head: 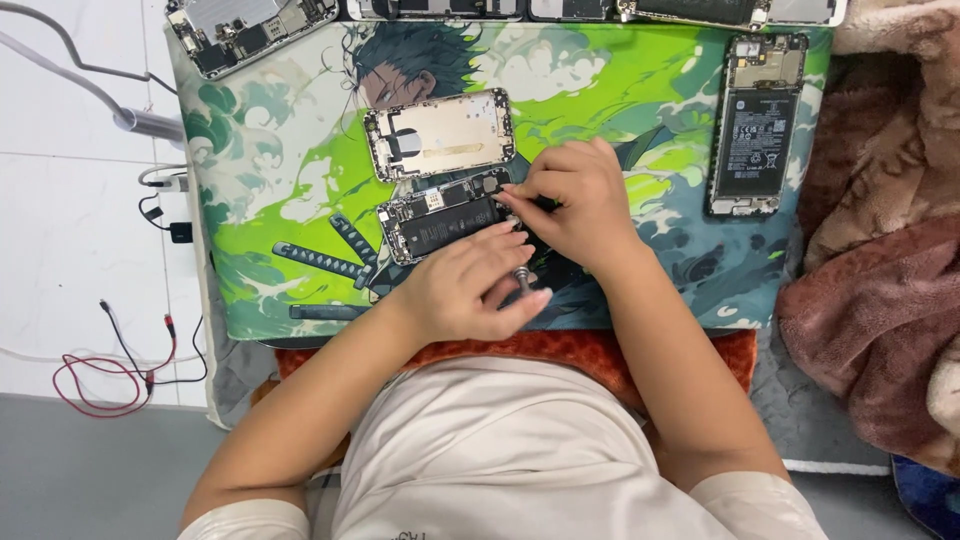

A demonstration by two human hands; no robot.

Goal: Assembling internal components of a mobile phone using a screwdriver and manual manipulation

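Hands (520,240) crowding opened phone's (440,222) edge, seemingly.

- The right hand (578,205) covers the right end of the opened phone (445,217).
- The left hand (468,287) hides most of a metal tool (523,279).
- 5 dismantled phones (250,28) along the mat's (280,170) far edge are cut off.

Your mat (280,180) is bright green and white with teal swirls and a dark-haired drawn figure. The opened phone (445,215) under your hands shows a black battery; the back shell (440,133) above it is pale gold. Your cushion (620,350) is orange-red, the blanket (880,300) brown-pink, 1 cable (95,380) red.
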